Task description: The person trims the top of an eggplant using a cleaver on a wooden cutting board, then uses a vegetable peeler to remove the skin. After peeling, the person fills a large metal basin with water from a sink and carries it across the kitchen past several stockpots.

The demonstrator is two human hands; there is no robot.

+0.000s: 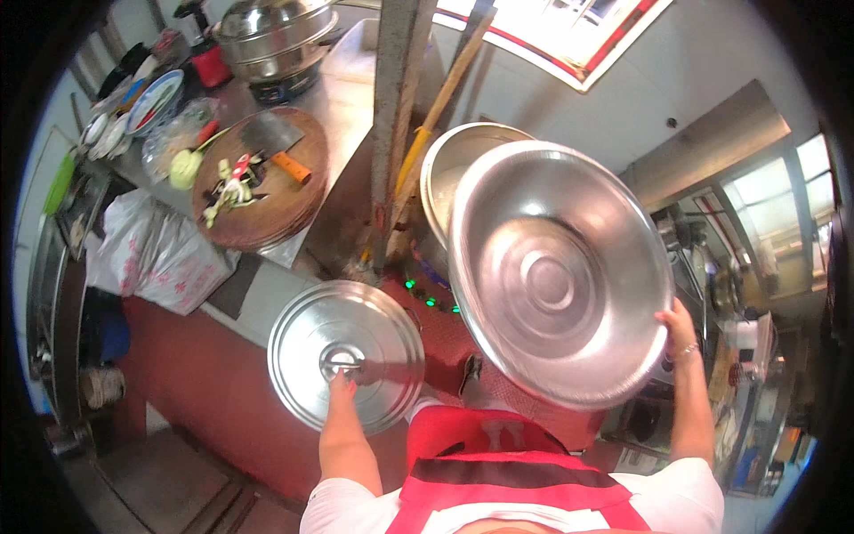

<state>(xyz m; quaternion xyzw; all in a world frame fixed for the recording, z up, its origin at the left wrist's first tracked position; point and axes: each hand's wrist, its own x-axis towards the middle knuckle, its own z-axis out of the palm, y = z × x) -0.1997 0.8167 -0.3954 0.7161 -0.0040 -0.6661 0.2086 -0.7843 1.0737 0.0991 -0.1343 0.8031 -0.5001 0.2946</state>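
Note:
My left hand (pixel 342 384) grips the handle of a round stainless steel lid (pixel 300 340) in front of me. On the other side, my right hand (pixel 678 327) holds the right rim of a large stainless steel basin (pixel 587 253). The basin is tilted, and its hollow inside faces me. Behind its upper left edge shows a second metal basin or pot (pixel 447 160), mostly hidden. Whether the two vessels touch, I cannot tell.
At the left, a steel counter bears a round wooden chopping board (pixel 287 207) with a cleaver (pixel 273 137) and cut vegetables (pixel 233 190). A steamer (pixel 273 40) stands behind. A metal post (pixel 393 133) rises ahead. A plastic bag (pixel 167 253) is below the counter. Green lights (pixel 431 302) glow low down.

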